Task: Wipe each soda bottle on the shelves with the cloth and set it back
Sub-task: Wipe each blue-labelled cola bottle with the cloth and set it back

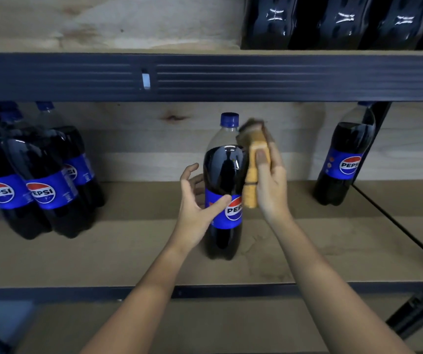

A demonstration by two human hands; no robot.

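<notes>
A Pepsi bottle with a blue cap stands upright in the middle of the wooden shelf. My left hand is at its left side, thumb lying across the blue label and fingers loosely spread behind the bottle. My right hand holds a folded yellow cloth pressed against the bottle's right side, thumb on the cloth. The cloth's top end is blurred.
Several Pepsi bottles stand grouped at the shelf's left end, and one more Pepsi bottle stands at the right by the dark upright post. More dark bottles fill the upper shelf's right half. A dark metal beam crosses above.
</notes>
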